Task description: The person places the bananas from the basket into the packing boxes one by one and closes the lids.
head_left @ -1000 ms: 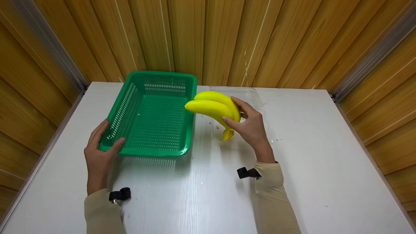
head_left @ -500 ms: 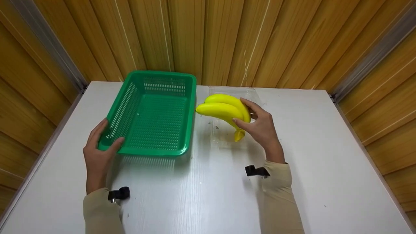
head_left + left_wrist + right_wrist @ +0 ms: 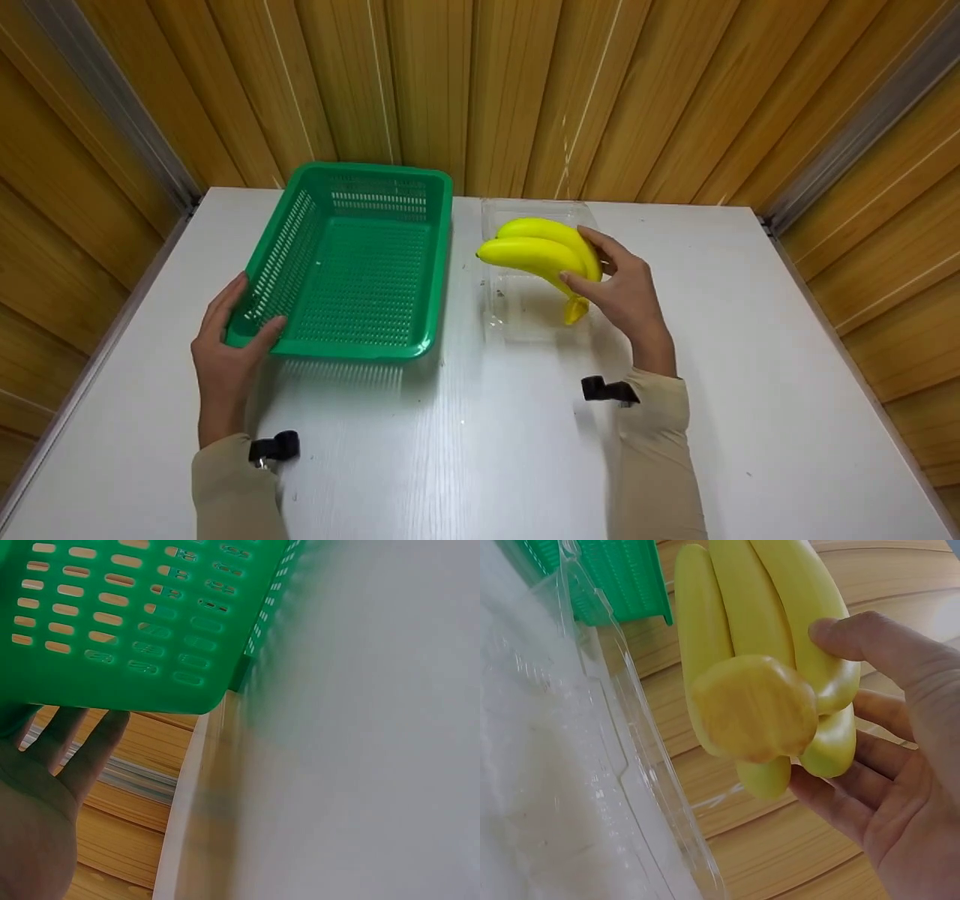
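Observation:
In the head view, a bunch of yellow bananas (image 3: 536, 255) is held up by my right hand (image 3: 626, 296), its stem end pointing toward me. The right wrist view shows the thumb on one side of the bananas (image 3: 754, 607) and fingers on the other. Below them lies a clear plastic tray (image 3: 517, 330), partly hidden by the bunch. At the left stands a green perforated basket (image 3: 352, 350) with nothing in it. My left hand (image 3: 229, 356) grips its near left corner, thumb by the near rim and fingers along the left side.
A white table (image 3: 450, 465) carries everything. Wooden panel walls (image 3: 517, 97) enclose its back and both sides. Small specks lie near the plastic tray.
My right hand has carried the bananas rightward, away from the basket's right rim and over the clear tray. The left hand and the basket have hardly moved.

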A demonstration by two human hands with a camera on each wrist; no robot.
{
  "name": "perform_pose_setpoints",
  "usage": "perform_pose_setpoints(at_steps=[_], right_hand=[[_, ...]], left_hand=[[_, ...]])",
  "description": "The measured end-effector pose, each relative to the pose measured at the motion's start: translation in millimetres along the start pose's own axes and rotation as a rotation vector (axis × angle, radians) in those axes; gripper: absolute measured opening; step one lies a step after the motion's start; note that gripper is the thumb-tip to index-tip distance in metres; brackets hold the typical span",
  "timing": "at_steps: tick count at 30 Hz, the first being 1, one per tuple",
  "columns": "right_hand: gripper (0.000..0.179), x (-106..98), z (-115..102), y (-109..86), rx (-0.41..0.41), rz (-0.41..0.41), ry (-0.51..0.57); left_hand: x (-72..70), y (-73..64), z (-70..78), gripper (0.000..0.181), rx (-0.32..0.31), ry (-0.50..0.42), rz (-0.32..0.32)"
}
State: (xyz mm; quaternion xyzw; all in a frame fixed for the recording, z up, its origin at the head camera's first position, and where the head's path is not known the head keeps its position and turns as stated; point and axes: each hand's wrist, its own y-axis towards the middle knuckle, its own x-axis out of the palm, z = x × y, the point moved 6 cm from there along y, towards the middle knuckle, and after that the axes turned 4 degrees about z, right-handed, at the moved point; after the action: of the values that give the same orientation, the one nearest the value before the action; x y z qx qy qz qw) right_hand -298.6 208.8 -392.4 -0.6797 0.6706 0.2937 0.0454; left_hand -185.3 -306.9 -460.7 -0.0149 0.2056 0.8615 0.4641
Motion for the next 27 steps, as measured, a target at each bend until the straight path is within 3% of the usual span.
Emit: perform_pose_setpoints(at_steps=[27], right_hand=[[0.072,-10.7,20.9,-1.5,0.091,-0.028,-0.050]], left_hand=[[-0.7,-0.4,-0.9,0.072,-0.013,-0.002,0.004]])
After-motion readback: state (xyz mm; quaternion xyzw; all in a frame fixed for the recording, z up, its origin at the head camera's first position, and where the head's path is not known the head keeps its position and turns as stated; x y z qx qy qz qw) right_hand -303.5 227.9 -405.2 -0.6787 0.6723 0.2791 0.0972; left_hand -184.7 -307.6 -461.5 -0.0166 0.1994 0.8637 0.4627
